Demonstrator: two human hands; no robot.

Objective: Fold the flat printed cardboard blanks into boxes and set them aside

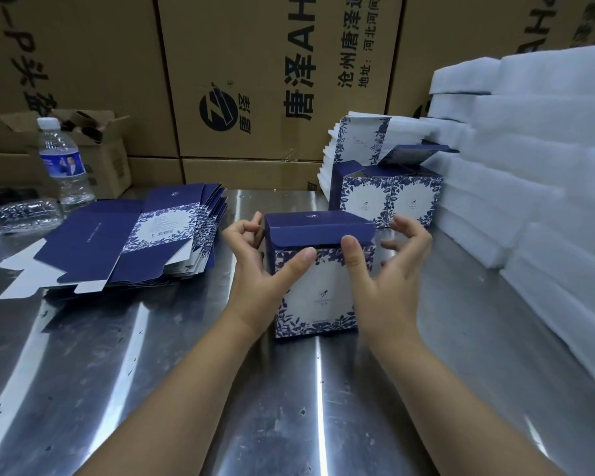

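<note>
Steel tabletop (pixel 152 372) holds the box (pixel 318 297) at its middle. Left hand (pixel 258 269) fingers curl on its upper left corner; right hand (pixel 389 280) fingers apart, thumb pressing the lid (pixel 318 228). I judge the card light and easily dented, so better to hold the side walls.

Near side of the steel table (pixel 289 389): bare metal, a wide run in front of me. The box (pixel 318 280) stands dead centre and blocks my straight reach ahead.

Left: the spread stack of flat blanks (pixel 145 242) lies low, so I could pass over it. Behind it are an upright water bottle (pixel 64 163) and a crushed bottle (pixel 24 214) lying on its side.

Right: foam slabs (pixel 529 183) stacked high along the table.

Back right: folded boxes (pixel 385 194) against the foam. A bare strip runs between blanks and folded boxes to the brown cartons (pixel 272 80) walling the back.
</note>
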